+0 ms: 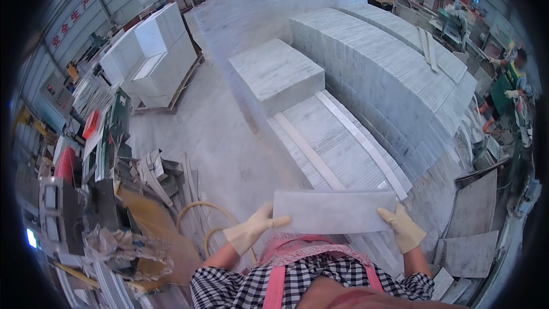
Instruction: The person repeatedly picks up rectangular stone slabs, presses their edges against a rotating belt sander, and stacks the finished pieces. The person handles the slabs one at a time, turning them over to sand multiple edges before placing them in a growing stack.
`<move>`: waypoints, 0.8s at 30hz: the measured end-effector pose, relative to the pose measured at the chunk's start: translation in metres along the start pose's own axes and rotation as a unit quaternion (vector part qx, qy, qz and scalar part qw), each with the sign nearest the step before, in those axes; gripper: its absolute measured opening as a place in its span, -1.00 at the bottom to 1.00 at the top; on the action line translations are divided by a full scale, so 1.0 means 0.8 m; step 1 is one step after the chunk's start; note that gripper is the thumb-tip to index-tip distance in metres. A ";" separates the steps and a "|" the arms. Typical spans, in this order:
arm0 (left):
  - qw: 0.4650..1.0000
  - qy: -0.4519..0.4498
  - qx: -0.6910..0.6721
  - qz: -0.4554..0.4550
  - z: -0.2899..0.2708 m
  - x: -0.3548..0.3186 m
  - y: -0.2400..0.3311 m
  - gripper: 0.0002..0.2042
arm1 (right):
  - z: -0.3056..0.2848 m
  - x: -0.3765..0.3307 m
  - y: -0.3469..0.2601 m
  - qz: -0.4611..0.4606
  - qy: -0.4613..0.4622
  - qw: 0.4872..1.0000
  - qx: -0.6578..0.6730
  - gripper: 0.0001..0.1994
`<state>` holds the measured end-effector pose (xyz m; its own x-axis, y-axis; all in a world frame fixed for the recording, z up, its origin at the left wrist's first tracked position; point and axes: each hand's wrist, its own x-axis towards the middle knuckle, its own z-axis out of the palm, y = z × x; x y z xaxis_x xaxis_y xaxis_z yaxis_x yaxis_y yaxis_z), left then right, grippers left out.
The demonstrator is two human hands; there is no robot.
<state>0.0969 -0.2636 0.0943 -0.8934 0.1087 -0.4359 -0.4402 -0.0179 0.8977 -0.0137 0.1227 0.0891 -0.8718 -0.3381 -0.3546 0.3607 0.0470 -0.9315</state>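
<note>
Both hands (251,231) (404,231) partly behind slab (334,212)

Long pale slab (334,212), lengthwise left-to-right

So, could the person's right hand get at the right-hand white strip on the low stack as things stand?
Probably not yet: the right hand is holding one end of the pale slab. Were it free, the white strip looks close, with nothing evident blocking its near end.

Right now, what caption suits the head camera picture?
Gloved left hand and right hand hold a pale slab near grey stacks.
</note>
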 end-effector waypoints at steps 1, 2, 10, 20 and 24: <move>1.000 -0.008 -0.006 -0.004 -0.014 0.014 0.003 -0.22 | 0.004 0.019 -0.010 0.026 -0.004 1.000 -0.016 -0.37; 1.000 -0.013 -0.004 -0.012 -0.029 0.030 0.006 -0.25 | 0.007 0.040 -0.022 0.036 -0.024 0.999 -0.025 -0.35; 0.981 -0.011 0.195 0.018 -0.155 0.181 0.047 -0.26 | 0.048 0.272 -0.117 0.067 -0.187 0.972 -0.125 -0.27; 0.908 0.348 0.210 0.104 -0.171 0.317 0.071 -0.62 | 0.100 0.545 -0.185 -0.023 -0.113 0.967 -0.229 -0.68; 0.863 0.417 0.217 0.186 -0.164 0.340 0.079 -0.72 | 0.107 0.593 -0.183 -0.094 -0.114 0.957 -0.250 -0.75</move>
<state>-0.1858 -0.3658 0.0238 -0.7990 -0.5806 0.1564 -0.1950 0.4962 0.8460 -0.4515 -0.1251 0.0647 -0.7901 -0.5781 -0.2040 -0.0477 0.3898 -0.9197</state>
